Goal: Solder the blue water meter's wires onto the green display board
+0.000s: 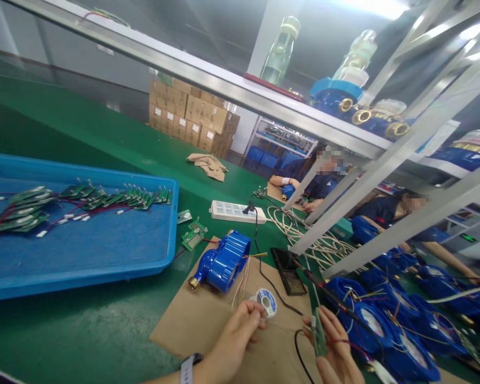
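My left hand [240, 333] is closed in a pinch beside a spool of solder wire [266, 303]. A thin strand, which looks like solder wire, runs from its fingertips toward my right hand [338, 346]. That hand grips a small green circuit board [319, 333], tilted upright, with red and black leads trailing to the right. Behind the spool a blue water meter [229, 261] lies on a cardboard sheet [196, 320], loose coloured wires coming out of it. A soldering iron [324, 288] slants past the board, its far end at a black stand [290, 272].
At left, a blue tray [104, 277] holds several wired circuit boards [116, 200]. A power strip [238, 212], tangled cables [304, 234] and a cloth [208, 166] lie farther back. Blue meters [384, 325] crowd the right. Metal shelf posts [368, 197] stand ahead; two co-workers sit beyond.
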A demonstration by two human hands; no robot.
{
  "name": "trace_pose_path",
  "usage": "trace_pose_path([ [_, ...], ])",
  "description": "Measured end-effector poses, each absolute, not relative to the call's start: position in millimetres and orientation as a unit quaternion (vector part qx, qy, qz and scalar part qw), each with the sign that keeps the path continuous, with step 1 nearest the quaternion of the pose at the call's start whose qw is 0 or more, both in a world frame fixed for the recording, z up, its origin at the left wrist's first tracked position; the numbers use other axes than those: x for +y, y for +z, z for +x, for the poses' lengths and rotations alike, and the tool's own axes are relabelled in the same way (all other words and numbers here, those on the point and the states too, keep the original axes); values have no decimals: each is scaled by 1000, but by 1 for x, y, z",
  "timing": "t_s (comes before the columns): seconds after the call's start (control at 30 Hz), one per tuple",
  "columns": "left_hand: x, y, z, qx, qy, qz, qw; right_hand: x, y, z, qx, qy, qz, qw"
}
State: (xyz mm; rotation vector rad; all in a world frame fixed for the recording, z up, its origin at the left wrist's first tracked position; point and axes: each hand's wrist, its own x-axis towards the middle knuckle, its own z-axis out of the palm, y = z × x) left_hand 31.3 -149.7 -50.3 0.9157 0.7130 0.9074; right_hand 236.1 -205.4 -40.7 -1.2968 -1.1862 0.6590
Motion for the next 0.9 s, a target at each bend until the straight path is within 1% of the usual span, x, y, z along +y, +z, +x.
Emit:
trace_pose_path([
  [0.13,-151,-44,26,318,421,384,758,-186,-27,239,-629,175,-620,435],
  [0.2,-152,-42,26,299,431,373,765,-176,-20,231,-665,137,-618,396],
  [0.27,-151,-42,26,312,441,376,753,-168,-16,222,-687,120,-606,383],
  [0.4,-147,-46,24,367,438,374,730,-158,-19,209,-697,129,-595,380],
  [0.53,-146,-51,25,346,411,359,763,-150,-35,205,-687,174,-580,403],
  [0.63,-147,-52,29,300,412,360,781,-144,-47,201,-681,232,-571,397],
  [0.7,-146,-49,31,253,429,353,792,-142,-52,198,-645,294,-580,401],
  [0.8,-146,-44,33,206,443,338,804,-142,-60,195,-558,388,-581,448],
  [0.9,-148,-39,31,216,433,337,808,-142,-70,195,-520,419,-568,480],
])
